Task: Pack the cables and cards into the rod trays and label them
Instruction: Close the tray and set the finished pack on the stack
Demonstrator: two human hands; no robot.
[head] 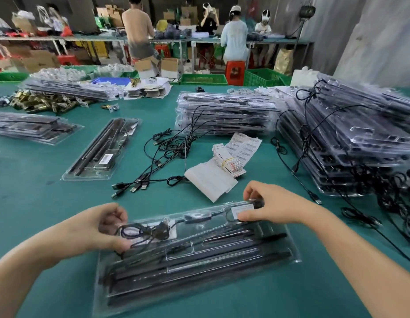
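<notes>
I am working both hands on a clear rod tray [293, 253] on the green table [50, 203].
My left hand [107, 228] is pinching the coiled black cable [142, 232] at the tray's left end, with the fingers curled around it. My right hand [268, 205] is gripping the tray's far right corner, thumb pressing on a white label [242, 211]. The tray is lying directly before me, holding dark rods [199, 271]. Loose USB cables [167, 150], a banded card stack [229, 161] and label sheets [245, 145] are lying just beyond it.
</notes>
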